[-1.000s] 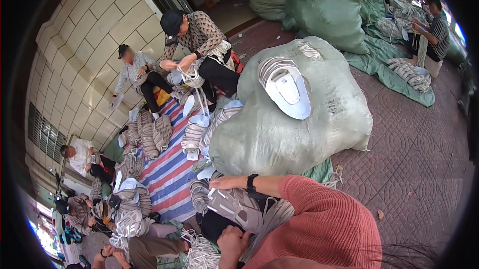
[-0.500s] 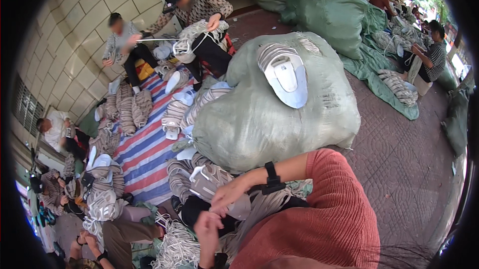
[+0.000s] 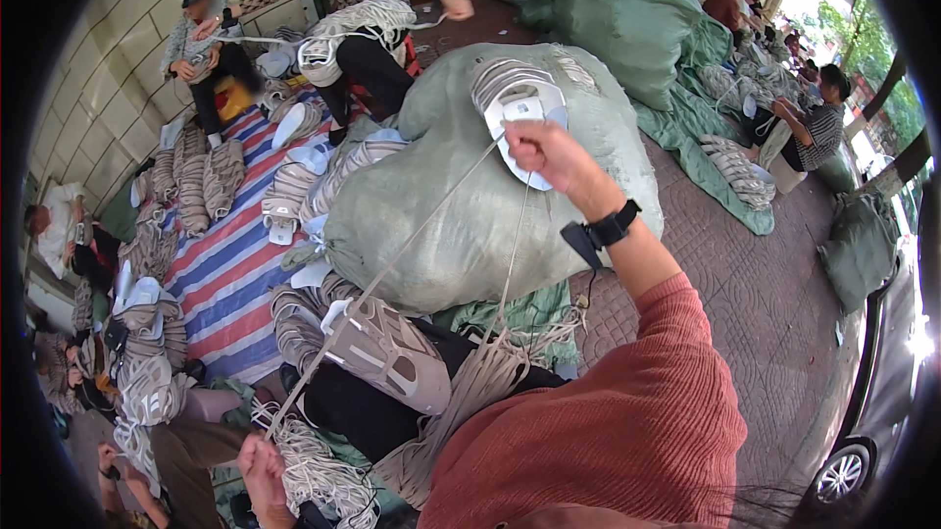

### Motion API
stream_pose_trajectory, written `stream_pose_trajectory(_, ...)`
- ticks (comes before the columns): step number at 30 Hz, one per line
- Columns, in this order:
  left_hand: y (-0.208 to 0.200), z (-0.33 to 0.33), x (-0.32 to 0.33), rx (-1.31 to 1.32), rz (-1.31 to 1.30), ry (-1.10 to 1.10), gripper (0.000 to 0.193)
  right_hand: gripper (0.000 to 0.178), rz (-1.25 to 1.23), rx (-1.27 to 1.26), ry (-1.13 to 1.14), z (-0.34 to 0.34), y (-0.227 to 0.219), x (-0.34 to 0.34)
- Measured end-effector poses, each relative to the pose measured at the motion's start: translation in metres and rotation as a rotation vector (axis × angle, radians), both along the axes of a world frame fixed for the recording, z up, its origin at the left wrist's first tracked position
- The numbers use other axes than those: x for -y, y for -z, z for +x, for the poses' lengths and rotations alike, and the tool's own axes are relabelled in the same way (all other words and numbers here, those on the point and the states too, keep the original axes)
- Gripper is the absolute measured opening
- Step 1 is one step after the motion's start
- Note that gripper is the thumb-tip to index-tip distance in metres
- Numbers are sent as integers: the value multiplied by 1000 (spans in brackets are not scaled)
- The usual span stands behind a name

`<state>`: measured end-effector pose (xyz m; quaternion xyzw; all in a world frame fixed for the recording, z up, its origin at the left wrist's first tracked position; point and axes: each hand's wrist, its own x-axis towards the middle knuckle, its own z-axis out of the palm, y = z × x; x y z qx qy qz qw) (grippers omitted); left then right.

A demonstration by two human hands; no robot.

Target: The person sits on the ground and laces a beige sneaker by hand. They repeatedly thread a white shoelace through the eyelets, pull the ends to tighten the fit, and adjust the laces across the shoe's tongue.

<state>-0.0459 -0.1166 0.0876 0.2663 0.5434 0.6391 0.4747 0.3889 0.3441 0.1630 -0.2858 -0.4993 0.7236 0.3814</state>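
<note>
My right hand [image 3: 551,151] is raised over the big sack, its fingers closed on a pale shoelace [image 3: 417,228]. One strand slants down to my left hand [image 3: 263,470], which is also closed on the lace at the lower left. A second strand drops from my right hand to a bundle of loose laces [image 3: 461,421] across my lap. On my dark-trousered leg rests a beige shoe upper [image 3: 397,357] with cut-out slots, touched by neither hand. Behind my right hand, a stack of nested uppers with a white lining [image 3: 505,88] lies on the sack.
A bulky pale-green sack [image 3: 441,225] stands before me. A striped sheet [image 3: 221,279] with rows of bundled uppers [image 3: 223,176] spreads to the left. White laces [image 3: 323,480] heap near my left hand. Several people sit working nearby; a dark car [image 3: 882,402] stands far right.
My hands were close together beside the upper. The right has swung up and away, the left down and left, stretching the lace between them. The view has shifted right.
</note>
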Motion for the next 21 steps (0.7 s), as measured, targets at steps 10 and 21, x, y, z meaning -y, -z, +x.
stream_pose_trajectory(10, -20, 85, -123, -919, -26, 153, 17, 20, 981, 385, -243, -117, 39, 46)
stream_pose_trajectory(21, 36, 106, -129, -1001, -292, -54, 21, 12, 262, 363, -910, -198, 114, 146)
